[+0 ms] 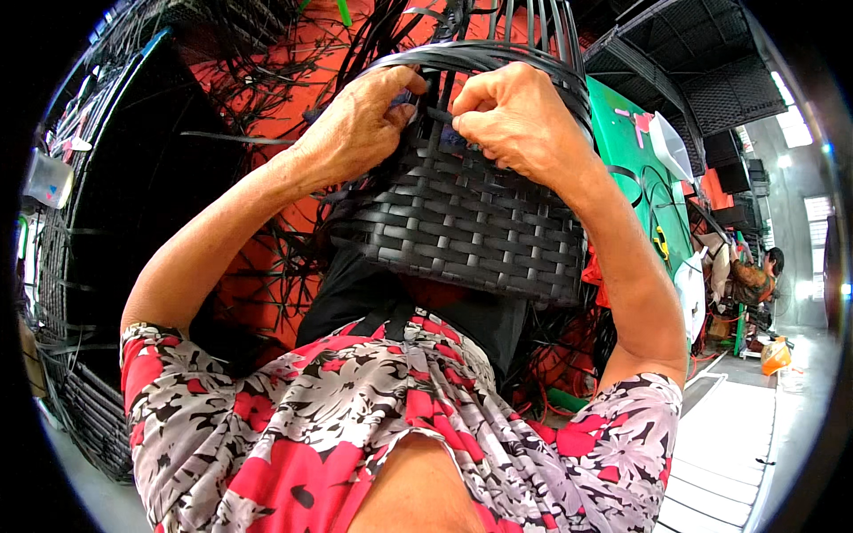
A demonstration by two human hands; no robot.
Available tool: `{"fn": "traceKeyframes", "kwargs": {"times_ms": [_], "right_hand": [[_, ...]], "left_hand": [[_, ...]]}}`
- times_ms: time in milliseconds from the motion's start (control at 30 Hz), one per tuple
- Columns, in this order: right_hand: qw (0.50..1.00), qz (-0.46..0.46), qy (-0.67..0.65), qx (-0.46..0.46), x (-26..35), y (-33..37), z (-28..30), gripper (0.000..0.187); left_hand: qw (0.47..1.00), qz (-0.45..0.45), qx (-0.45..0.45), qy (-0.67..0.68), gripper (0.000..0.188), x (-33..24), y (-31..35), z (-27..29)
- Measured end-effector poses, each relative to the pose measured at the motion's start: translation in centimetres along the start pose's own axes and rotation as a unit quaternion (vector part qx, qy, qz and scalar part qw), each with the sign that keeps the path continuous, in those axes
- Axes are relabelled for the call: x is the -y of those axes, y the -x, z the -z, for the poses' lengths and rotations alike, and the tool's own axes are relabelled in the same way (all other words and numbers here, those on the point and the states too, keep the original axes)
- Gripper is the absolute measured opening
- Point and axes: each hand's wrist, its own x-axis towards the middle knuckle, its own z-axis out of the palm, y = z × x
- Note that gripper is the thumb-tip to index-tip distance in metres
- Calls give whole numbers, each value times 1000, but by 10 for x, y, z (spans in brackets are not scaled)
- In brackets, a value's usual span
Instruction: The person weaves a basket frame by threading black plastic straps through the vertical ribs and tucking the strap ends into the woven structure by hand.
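A black woven basket-like piece [471, 218] rests at my lap, its checkered weave of flat plastic strips facing me. Loose unwoven strips [533, 27] stretch away from its far side, and a bundle of strips [480, 55] curves across the top. My right hand [524, 120] is closed in a pinch on a short flat black strip [439, 115] above the woven rows. Beside it on the left, my left hand [369, 115] has its thumb and fingers curled together at the upright strips; what lies between those fingertips is hidden.
Tangled black strip offcuts [280, 258] lie over the red floor covering [249, 89]. A large dark woven piece [151, 133] stands on the left. To the right are a green board [622, 133], a white bowl [671, 147] and, farther off, another person [755, 280] near an orange bag [776, 355].
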Motion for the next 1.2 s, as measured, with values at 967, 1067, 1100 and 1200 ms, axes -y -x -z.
{"fn": "traceKeyframes", "kwargs": {"times_ms": [967,1067,1100,1200], "right_hand": [[998,30,40,34,1,-8,-12,16],[986,93,137,18,10,-6,-13,17],[976,142,160,-28,13,-5,-12,16],[990,131,1,-47,25,-7,-17,17]], "left_hand": [[998,64,-10,6,14,0,3,8],[997,-56,-42,-27,16,12,8,9],[993,-103,-64,-16,18,4,3,15],[952,162,55,253,16,-34,2,57]]}}
